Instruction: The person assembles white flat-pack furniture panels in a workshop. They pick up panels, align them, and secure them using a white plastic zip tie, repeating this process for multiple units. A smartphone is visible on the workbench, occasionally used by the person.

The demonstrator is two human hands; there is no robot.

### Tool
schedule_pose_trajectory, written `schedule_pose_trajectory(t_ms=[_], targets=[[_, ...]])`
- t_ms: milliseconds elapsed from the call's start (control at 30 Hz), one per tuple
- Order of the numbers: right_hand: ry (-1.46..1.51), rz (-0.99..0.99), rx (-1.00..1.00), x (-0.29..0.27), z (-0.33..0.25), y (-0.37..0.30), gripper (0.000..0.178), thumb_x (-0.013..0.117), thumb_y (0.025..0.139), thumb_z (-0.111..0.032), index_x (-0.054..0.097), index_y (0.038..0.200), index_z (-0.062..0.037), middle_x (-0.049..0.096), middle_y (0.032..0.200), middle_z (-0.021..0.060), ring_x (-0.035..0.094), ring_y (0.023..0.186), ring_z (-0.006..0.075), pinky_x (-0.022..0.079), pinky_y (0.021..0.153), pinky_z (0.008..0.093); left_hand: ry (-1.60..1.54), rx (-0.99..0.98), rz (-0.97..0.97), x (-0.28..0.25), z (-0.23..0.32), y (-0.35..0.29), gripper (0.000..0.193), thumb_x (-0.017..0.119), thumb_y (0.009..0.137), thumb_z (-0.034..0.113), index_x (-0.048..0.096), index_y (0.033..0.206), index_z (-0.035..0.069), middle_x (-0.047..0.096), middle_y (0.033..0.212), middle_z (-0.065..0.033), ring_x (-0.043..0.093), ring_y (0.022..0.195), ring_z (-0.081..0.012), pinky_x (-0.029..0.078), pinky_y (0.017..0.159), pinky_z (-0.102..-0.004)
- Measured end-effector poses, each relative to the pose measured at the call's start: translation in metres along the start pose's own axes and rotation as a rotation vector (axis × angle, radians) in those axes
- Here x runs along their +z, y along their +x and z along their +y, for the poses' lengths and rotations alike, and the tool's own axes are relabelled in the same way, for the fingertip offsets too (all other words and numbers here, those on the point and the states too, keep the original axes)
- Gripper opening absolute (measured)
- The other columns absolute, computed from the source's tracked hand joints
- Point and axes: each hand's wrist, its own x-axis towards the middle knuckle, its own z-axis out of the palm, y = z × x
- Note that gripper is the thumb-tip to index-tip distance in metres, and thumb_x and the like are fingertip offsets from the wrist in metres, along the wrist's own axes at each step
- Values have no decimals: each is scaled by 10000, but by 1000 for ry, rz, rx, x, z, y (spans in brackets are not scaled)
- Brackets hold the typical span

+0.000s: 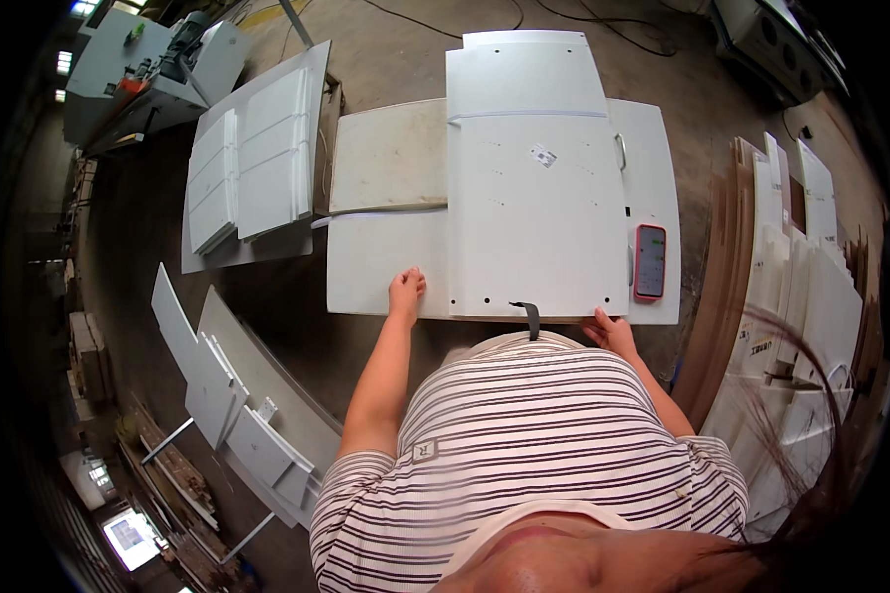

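Observation:
A large white panel (534, 227) with small dark holes along its near and far edges lies in front of me, over wider pale boards. My right hand (611, 332) is at its near right corner, thumb on the edge and the other fingers curled below. To the panel's left, my left hand (406, 295) is over the pale board (376, 267), its fingers curled in; anything inside them is hidden. A small printed label (543, 155) sits on the panel. A dark strap (531, 318) hangs at its near edge.
A phone in a red case (650, 262) lies right of the panel, near a handle (620, 151). White panels (275, 158) lie on a table at the left, with more boards (267, 450) below. Upright boards (806, 287) stand at the right. Machines and cables are at the back.

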Motion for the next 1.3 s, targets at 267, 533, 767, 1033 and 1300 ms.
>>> schedule_pose_trajectory(t_ms=[267,533,767,1033,1300], targets=[[-200,139,64,9,0,-2,461,609,916,-377,536,1079,48,647,948,185,672,803,261,578,667,315,-492,-37,52,-11,60,108,461,548,950,411,493,1172,10,548,1053,-60,536,907,-158,450,834,-328],[-625,50,22,81,-31,-28,330,550,940,-271,588,749,-4,649,670,102,602,512,155,503,479,267,-913,-20,-125,-3,108,145,408,443,983,448,547,1079,66,573,1051,-75,529,1015,-224,414,912,-378],[-1042,-7,-1083,225,-107,-25,664,685,807,-101,406,1397,-218,249,1509,142,302,1349,362,314,1108,422,752,425,-768,77,183,-39,554,427,1006,366,503,591,7,494,564,-36,455,584,-143,409,635,-320],[-935,555,-1535,191,-132,53,157,650,851,-110,582,945,-5,580,1153,227,574,1044,370,507,852,405,683,550,-666,62,245,-110,447,525,981,276,546,644,-16,471,516,-8,410,471,-56,316,433,-258],[-663,799,-1073,-2,-199,56,110,555,863,-85,635,869,-10,660,848,213,645,804,372,501,699,444,334,729,-375,68,295,-157,386,523,987,247,514,676,18,432,575,3,377,502,-52,289,466,-203]])
